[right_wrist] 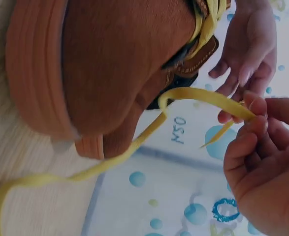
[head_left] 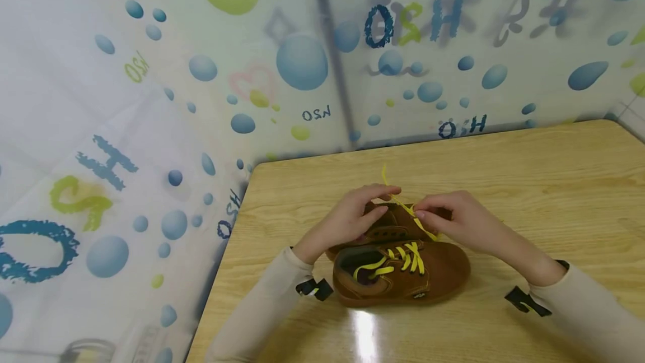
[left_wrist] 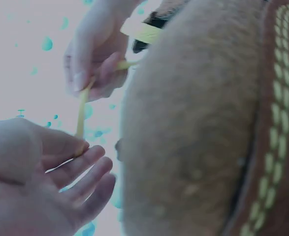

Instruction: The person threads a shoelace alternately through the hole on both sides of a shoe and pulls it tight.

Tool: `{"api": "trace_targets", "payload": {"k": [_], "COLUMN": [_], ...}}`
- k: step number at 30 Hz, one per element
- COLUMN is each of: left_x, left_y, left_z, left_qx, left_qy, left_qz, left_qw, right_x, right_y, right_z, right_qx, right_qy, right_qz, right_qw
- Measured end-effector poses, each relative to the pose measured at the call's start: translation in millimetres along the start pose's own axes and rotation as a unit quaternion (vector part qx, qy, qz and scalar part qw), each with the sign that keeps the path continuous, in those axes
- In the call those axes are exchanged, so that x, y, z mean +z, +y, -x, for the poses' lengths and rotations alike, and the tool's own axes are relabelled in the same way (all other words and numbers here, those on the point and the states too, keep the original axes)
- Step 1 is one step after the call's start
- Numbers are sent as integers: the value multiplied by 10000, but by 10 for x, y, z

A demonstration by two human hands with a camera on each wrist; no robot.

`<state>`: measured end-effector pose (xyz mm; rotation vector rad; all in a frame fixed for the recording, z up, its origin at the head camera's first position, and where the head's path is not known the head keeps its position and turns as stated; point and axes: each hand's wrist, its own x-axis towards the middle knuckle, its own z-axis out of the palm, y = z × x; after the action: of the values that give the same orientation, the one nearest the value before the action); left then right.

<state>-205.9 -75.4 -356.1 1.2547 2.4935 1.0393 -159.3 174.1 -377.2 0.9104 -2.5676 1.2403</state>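
Observation:
Two brown shoes with yellow stitching stand side by side on the table. The near shoe [head_left: 445, 270] has a yellow lace threaded through its eyelets, with loose ends lying in the opening. Behind it is the far shoe [head_left: 388, 233], partly covered by the hands; a row of eyelets shows on its side. Above this far shoe my left hand [head_left: 355, 214] pinches a yellow shoelace [right_wrist: 203, 94] between thumb and index finger, its other fingers spread. My right hand [head_left: 461, 222] pinches the same lace a little to the right. In the right wrist view, a long stretch of lace hangs down from my right fingertips.
The light wooden table [head_left: 554, 184] extends to the right and behind the shoes. A pale curtain [head_left: 302, 105] with blue and green bubbles and lettering borders it at the back and left. Black straps [head_left: 314, 289] hang at both wrists.

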Motion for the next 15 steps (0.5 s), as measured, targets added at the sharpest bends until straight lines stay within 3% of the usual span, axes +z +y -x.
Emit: {"api": "trace_targets", "payload": {"k": [4,8,11,15], "left_x": [-19,-13,14,78], "left_y": [41,79,102,133], "left_z": [13,13,-9,-71], "left_qx": [500,650,811,1031], "left_qy": [-301,-463,-673,-1104], "left_qz": [-270,-472,-747,-1063], "left_qw": [9979,9957,9916,9828], "right_x": [-61,-101,-84,-8], "right_y": [45,64,63,41], "right_z": [3,-39,-117,-226], "right_qx": [237,1004,1546,1763], "right_qy": [-307,-343,-226,-348], "right_qz": [557,813,130,-886], "right_qw": [9977,9910,9876,9797]}}
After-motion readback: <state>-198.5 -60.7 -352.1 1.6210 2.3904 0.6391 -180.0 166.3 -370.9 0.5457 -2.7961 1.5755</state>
